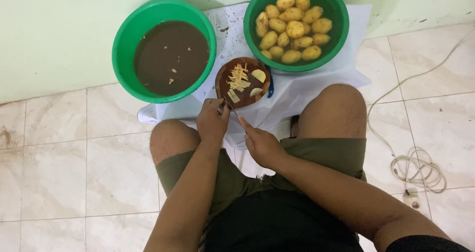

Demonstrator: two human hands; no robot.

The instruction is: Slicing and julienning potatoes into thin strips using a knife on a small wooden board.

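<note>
**Knife at the board's edge**

Right hand [262,144] grips a thin-bladed knife [230,106], left hand [213,119] pinching beside it, at the round brown wooden board [225,79] of potato strips [238,77]. Green plastic basin of peeled potatoes [292,27] sits behind.

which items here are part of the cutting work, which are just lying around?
In use: left hand; right hand with knife; round wooden board with potato strips; basin of peeled potatoes; basin of murky brown water; white cloth underneath.

Lying about: white cable coiled on the floor tiles.
</note>
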